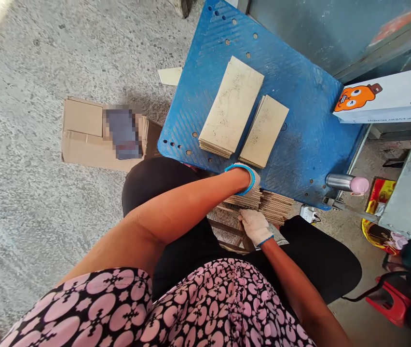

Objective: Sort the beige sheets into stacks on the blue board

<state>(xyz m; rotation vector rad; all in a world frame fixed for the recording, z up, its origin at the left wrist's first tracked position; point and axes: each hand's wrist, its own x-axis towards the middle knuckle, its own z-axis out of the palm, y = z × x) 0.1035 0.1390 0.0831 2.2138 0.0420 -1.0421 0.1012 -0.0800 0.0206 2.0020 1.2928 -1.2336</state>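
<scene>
layered brown boards, thin and rectangular, sit edge-on under the hands, just below the near edge of the blue desk; the left hand is over them, its fingers hidden, and the right hand is curled beside their near side, so i cannot tell what either grips. the left wrist blocks part of the boards. beyond the hands, a wide pile and a narrow pile of flat, pale, speckled pieces lie on the desk, which is ridged and dotted with holes. to the hands' right is a shiny metal flask; well left, a cardboard box on rough concrete floor. both gloves are pale fabric, blue-cuffed
</scene>
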